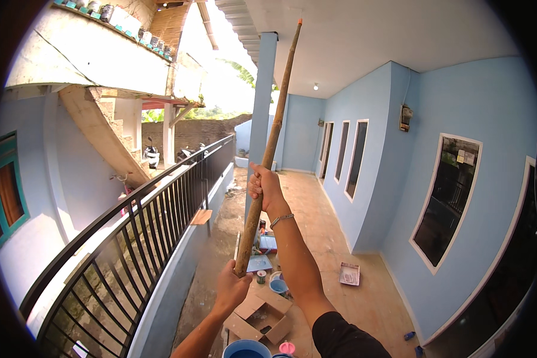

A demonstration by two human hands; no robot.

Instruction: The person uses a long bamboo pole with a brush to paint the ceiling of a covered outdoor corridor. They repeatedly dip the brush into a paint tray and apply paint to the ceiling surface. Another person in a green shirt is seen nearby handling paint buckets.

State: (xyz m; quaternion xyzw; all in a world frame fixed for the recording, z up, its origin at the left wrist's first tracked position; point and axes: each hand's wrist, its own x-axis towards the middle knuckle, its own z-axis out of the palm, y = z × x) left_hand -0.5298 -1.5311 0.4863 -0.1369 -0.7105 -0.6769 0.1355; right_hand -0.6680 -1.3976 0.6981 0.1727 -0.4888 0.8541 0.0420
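Observation:
A long bamboo pole (pixel 275 128) slants up and to the right, its orange tip raised near the white ceiling (pixel 364 30). My right hand (pixel 267 188) is closed around its middle, with the arm stretched forward and a bracelet on the wrist. Lower down, my left hand (pixel 232 287) grips the bottom end of the pole. Behind the upper part of the pole stands a blue pillar (pixel 261 89). Whether the tip touches the ceiling, I cannot tell.
A black railing (pixel 161 209) runs along the left. Below me are an open cardboard box (pixel 250 307), a blue bucket (pixel 246 346), a small blue pail (pixel 278 286) and a paint tray (pixel 349 274). Blue walls with windows (pixel 446 200) line the right.

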